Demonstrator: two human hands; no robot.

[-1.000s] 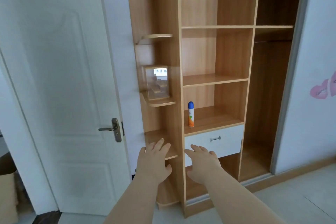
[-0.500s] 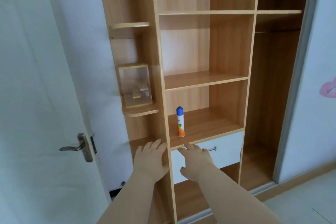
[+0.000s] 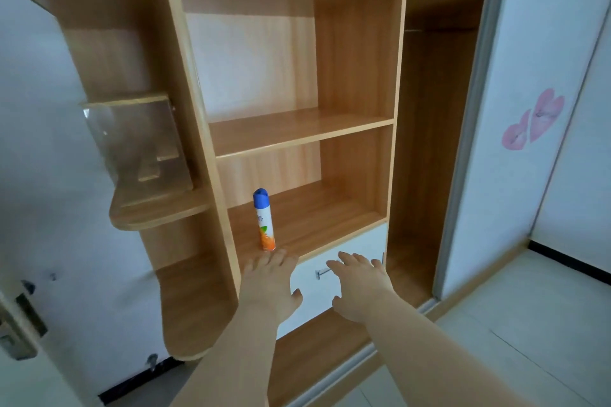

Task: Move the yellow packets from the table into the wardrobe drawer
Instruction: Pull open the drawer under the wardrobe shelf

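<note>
The person stands before the wardrobe [image 3: 357, 76] and holds both arms out toward its white drawer [image 3: 362, 241]. The left hand [image 3: 269, 287] is open, with straight fingers spread, palm down, and it holds nothing. Its fingertips lie near the foot of a spray can [image 3: 264, 221], which stands upright on the shelf [image 3: 317, 221] directly above the drawer. The right hand [image 3: 358, 287] is also open and empty. It hovers in front of the drawer front, just beside the small metal handle [image 3: 322, 272]. Whether a finger touches the handle is not clear, because the hand covers part of it.

The drawer seems closed, its front level with the wardrobe frame. This probably explains the position of the hands: the drawer must be pulled out first, so the hands come empty and go to the handle. The yellow packets are not in view, and neither is the desk, so they are most likely on it, outside the picture.

The spray can stands close to the shelf edge above the drawer, so the left hand could knock it over. A clear box [image 3: 139, 145] rests on the rounded side shelf [image 3: 155, 211] at the left, well apart from the hands.
</note>
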